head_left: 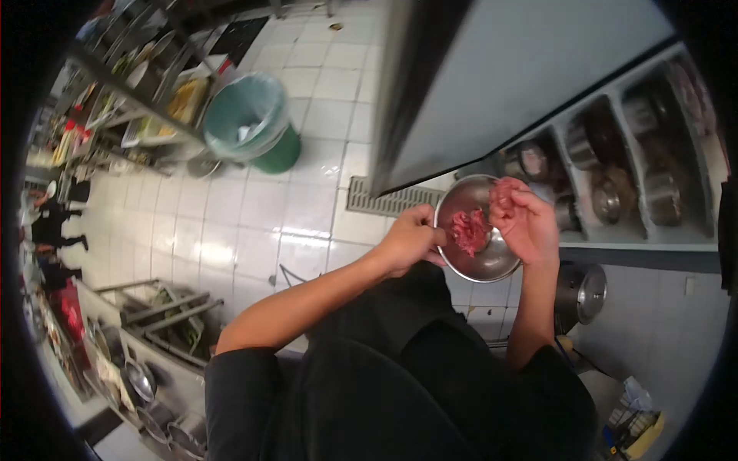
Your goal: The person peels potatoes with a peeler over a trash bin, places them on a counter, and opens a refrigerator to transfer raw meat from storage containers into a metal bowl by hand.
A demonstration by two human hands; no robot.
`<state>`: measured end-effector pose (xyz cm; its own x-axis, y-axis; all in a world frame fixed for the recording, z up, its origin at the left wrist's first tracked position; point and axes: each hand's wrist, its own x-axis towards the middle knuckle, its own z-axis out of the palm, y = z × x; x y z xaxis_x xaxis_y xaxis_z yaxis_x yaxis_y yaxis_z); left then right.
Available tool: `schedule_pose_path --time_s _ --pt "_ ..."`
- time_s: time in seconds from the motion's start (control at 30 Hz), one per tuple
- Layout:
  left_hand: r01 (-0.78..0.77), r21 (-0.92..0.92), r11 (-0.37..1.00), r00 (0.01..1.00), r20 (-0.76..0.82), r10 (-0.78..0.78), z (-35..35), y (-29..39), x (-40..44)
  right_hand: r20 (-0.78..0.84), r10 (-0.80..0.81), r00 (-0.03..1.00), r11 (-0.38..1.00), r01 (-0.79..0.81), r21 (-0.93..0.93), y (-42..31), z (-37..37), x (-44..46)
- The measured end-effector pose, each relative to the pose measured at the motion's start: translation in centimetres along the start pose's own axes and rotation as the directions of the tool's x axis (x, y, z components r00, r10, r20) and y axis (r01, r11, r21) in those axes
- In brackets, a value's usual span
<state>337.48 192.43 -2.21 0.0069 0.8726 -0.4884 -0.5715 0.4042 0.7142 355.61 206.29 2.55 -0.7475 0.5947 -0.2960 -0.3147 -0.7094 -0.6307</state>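
Note:
A round steel bowl (503, 265) is tilted toward me in front of my body, with shredded raw red meat (470, 230) in it. My left hand (413, 242) is closed on the bowl's near left rim, thumb and fingers pinching the edge. Over the bowl's right side, my right hand (526, 219) is raised with its fingers curled in. Reddish meat shows at those curled fingers, though how much is in the palm is hidden.
An open fridge door (492, 84) stands ahead; steel pots (592, 142) fill its shelves at right. On the tiled floor are a drain grate (384, 198) and a green lined bin (273, 150). A lidded pot (590, 294) sits low right. Several people (58, 223) stand far left.

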Motion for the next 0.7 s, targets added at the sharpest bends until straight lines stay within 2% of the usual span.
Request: schedule_pose_path --time_s 0.07,0.1,0.23,0.33,0.37,0.4,0.47,0.5,0.6,0.63,0.7 --pt "-0.01 0.032 0.999 0.997 -0.075 0.013 -3.9 1.1 -4.8 0.006 0.11 0.994 0.986 -0.108 -0.127 4.2 3.5 1.2" --pt "-0.034 0.046 0.998 0.992 -0.118 0.04 -5.7 1.5 -6.9 0.087 0.15 0.985 0.978 -0.135 -0.161 6.1 3.7 2.6" --pt "-0.111 0.051 0.993 0.953 -0.276 0.121 -12.2 2.3 -13.1 0.241 0.309 0.92 0.951 -0.296 -0.092 11.4 12.2 5.5" --pt "-0.188 -0.025 0.982 0.912 -0.376 0.165 -16.4 2.3 -15.3 0.189 0.253 0.949 0.945 -0.2 -0.257 14.7 16.0 8.1" --pt "-0.201 -0.032 0.979 0.898 -0.405 0.171 -17.8 2.3 -15.9 0.241 0.243 0.94 0.911 -0.136 -0.389 15.6 17.2 9.1" --pt "-0.216 -0.036 0.976 0.883 -0.434 0.179 -19.2 2.5 -16.2 0.226 0.193 0.955 0.805 -0.022 -0.593 16.5 18.9 10.0" --pt "-0.274 -0.047 0.961 0.841 -0.496 0.215 -22.1 3.4 -16.7 0.256 0.07 0.964 0.446 0.2 -0.872 18.2 22.8 11.4" --pt "-0.312 -0.053 0.949 0.817 -0.525 0.239 -23.6 3.8 -16.9 0.279 0.032 0.96 0.341 0.252 -0.906 19.3 23.6 12.7" --pt "-0.354 -0.092 0.931 0.77 -0.593 0.235 -29.0 6.0 -17.3 0.396 0.104 0.912 -0.081 0.405 -0.911 20.9 27.7 17.0" --pt "-0.356 -0.098 0.929 0.754 -0.618 0.223 -31.1 6.6 -17.5 0.398 0.121 0.909 0.023 0.398 -0.917 21.8 29.0 18.7" --pt "-0.404 -0.096 0.91 0.69 -0.684 0.235 -35.4 8.8 -18.1 0.47 0.168 0.866 0.104 0.459 -0.883 24.3 32.0 23.3"
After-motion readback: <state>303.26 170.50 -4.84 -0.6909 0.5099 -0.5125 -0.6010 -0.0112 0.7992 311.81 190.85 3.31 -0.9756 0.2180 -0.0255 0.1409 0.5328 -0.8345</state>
